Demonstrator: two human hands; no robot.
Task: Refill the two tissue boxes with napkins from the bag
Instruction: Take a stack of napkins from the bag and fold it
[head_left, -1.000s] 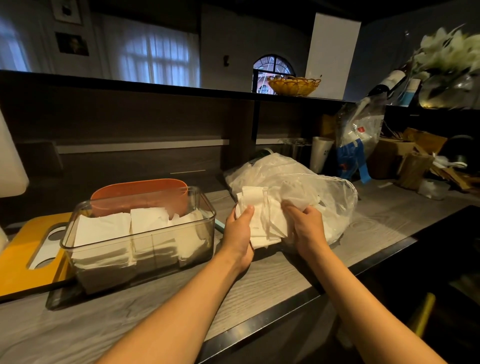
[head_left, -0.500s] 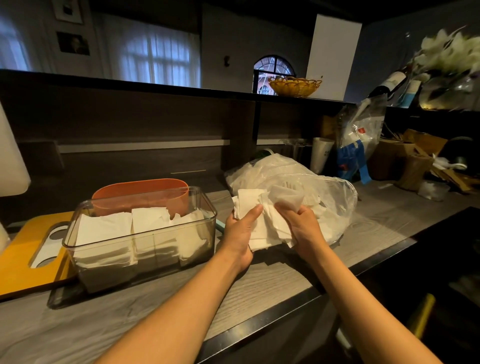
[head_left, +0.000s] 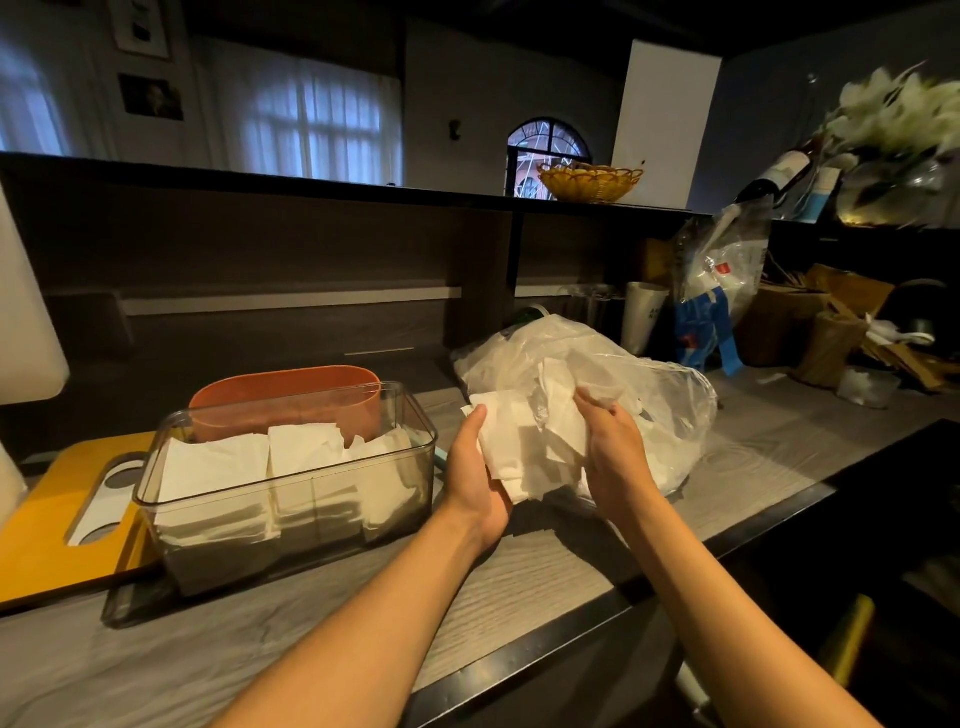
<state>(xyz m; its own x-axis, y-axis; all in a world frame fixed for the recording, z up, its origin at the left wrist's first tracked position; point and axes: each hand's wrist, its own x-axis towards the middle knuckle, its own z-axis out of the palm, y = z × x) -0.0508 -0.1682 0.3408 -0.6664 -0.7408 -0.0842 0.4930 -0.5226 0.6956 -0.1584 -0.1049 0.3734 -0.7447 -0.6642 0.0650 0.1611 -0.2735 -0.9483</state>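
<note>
The left hand (head_left: 475, 467) cups a loose stack of napkins (head_left: 524, 449) from below with its thumb along the stack's left edge, while the right hand (head_left: 613, 447) pinches the upper sheets, likely squaring the bundle so it will drop in flat. The bag (head_left: 623, 374) slumps open just behind both hands, touching the napkins. The clear box (head_left: 285, 467), part filled, stands open-topped left of the left hand, the orange box (head_left: 291, 395) behind it, with bare counter (head_left: 519, 577) between for a short leftward carry.
</note>
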